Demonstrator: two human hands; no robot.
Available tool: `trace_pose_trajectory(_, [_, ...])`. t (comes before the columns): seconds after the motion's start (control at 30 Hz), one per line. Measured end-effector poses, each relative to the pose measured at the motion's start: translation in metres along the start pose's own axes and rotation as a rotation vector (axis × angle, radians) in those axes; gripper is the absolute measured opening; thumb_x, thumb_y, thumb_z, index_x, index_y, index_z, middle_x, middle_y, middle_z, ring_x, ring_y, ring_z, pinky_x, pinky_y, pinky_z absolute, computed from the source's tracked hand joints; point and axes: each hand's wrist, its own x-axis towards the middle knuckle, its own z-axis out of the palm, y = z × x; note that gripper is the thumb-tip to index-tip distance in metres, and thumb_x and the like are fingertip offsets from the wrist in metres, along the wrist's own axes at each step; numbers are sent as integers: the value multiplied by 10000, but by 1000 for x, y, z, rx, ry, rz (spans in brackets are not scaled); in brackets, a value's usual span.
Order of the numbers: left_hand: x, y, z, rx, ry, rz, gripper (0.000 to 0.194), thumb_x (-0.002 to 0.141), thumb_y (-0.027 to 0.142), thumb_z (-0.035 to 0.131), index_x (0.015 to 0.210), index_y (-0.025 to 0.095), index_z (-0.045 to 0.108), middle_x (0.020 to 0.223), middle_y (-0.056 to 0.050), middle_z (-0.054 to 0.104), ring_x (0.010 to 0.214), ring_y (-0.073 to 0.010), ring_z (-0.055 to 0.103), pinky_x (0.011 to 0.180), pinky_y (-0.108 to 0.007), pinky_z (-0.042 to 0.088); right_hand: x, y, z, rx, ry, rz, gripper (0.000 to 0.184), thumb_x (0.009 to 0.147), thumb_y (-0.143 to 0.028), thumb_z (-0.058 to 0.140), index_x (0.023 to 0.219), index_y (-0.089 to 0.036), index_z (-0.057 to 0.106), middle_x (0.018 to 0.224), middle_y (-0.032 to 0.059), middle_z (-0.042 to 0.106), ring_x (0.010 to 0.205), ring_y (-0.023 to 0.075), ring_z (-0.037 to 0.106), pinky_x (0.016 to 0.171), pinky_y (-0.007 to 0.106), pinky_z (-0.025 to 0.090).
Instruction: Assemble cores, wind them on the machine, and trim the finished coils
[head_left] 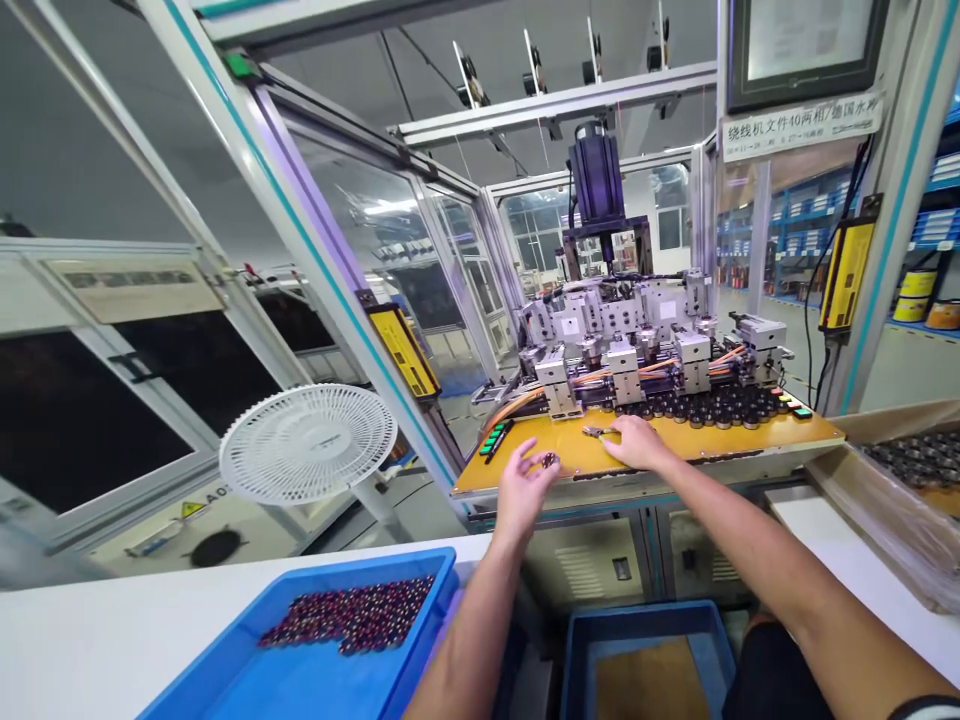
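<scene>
1. The left hand (pixel 525 490) is turned with the palm up and is half closed. Its fingers curve inward, and a small dark coil (pixel 550 460) sits at the fingertips; it seems to be held there.
2. The right hand (pixel 637 443) lies low over the yellow tabletop (pixel 720 445) with the fingers bent. It has hold of a small metal tool (pixel 596 432), maybe pliers, but I cannot tell the exact kind. The tip of this tool points toward the left hand.
3. Both hands are above the front part of the yellow tabletop, and they are near each other.
4. Many black round coils (pixel 697 407) stand in rows at the back of the yellow tabletop, just in front of the metal clamping units (pixel 622 355) with orange cables.
5. Green buttons (pixel 496 440) are at the left end of the yellow tabletop.
6. A black motor (pixel 596 175) stands above and behind the yellow tabletop, on the machine frame.
7. Left of the yellow tabletop and nearer to the person, a blue tray (pixel 360 562) on a white tabletop (pixel 112 640) holds a heap of dark coils with red color (pixel 349 615).
8. A blue bin (pixel 645 618) is below the front edge of the yellow tabletop.
9. To the right of the yellow tabletop, a cardboard box (pixel 877 510) holds more coils (pixel 911 460).
10. A white fan (pixel 307 445) stands left of the yellow tabletop, outside the glass wall.
</scene>
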Motion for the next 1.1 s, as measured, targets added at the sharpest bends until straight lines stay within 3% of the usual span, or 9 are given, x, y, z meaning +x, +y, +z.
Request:
trace_pose_trajectory(0.1, [-54,-1,-20,-127,19,-5,729,653,368,807,1274,155,490,1061,-129,706,952,-231,707,876,-382,553,0,-3,-6,79,34,-37,279,942,-354,585,1126,-146,606,1139,74,624,1006,198,622,884,416,535])
trace_pose_trajectory(0.23, [-126,10,-32,-197,62,57,676,629,293,838,1229,195,543,1016,-89,730,943,-198,710,864,-316,571,-15,-21,-24,204,133,-75,264,918,-297,606,1101,-107,633,1132,127,648,1032,218,624,920,404,513])
trace_pose_trajectory(0.37, [-177,20,-38,-44,143,324,570,719,122,773,1236,223,556,1033,-70,744,895,-165,723,824,-288,601,-72,-62,-49,348,166,-124,298,938,-292,535,1157,-111,626,1127,132,668,860,169,651,780,298,535])
trace_pose_trajectory(0.43, [-192,19,-39,8,154,422,614,733,48,741,1277,241,531,1065,-69,745,906,-163,725,827,-297,610,-111,-85,-62,492,127,-308,251,924,-311,567,1092,-148,657,1050,86,693,711,124,624,673,249,517])
trace_pose_trajectory(0.53, [-204,14,-39,11,118,483,685,731,-16,713,1322,258,501,1101,-67,740,947,-169,723,846,-307,612,-163,-109,-74,534,-67,-555,199,934,-261,557,999,-120,682,869,74,698,608,110,577,601,229,476])
trace_pose_trajectory(0.7, [-210,10,-34,-36,66,443,705,724,-28,715,1325,268,496,1105,-59,740,957,-170,723,832,-295,616,-198,-114,-67,468,-280,-585,284,965,-159,452,831,-131,701,648,47,660,565,118,564,564,228,408])
trace_pose_trajectory(0.93, [-208,8,-32,-182,43,322,660,753,4,709,1317,265,488,1070,-57,754,949,-168,729,795,-246,611,-205,-101,-61,845,-493,-495,174,934,-198,556,884,-126,707,575,4,634,533,87,571,553,188,413])
trace_pose_trajectory(1.0, [-211,7,-32,-185,27,341,658,768,-10,685,1326,275,482,1100,-63,747,967,-166,725,806,-243,607,-202,-99,-59,891,-489,-399,136,888,-259,647,906,-135,698,715,32,680,653,103,610,643,199,457])
trace_pose_trajectory(1.1, [-216,6,-30,-188,-44,369,671,802,-26,634,1367,285,447,1153,-83,727,1008,-166,711,844,-257,597,-197,-100,-52,1018,-434,-135,282,760,-334,780,924,-146,648,850,47,665,759,129,595,713,239,480])
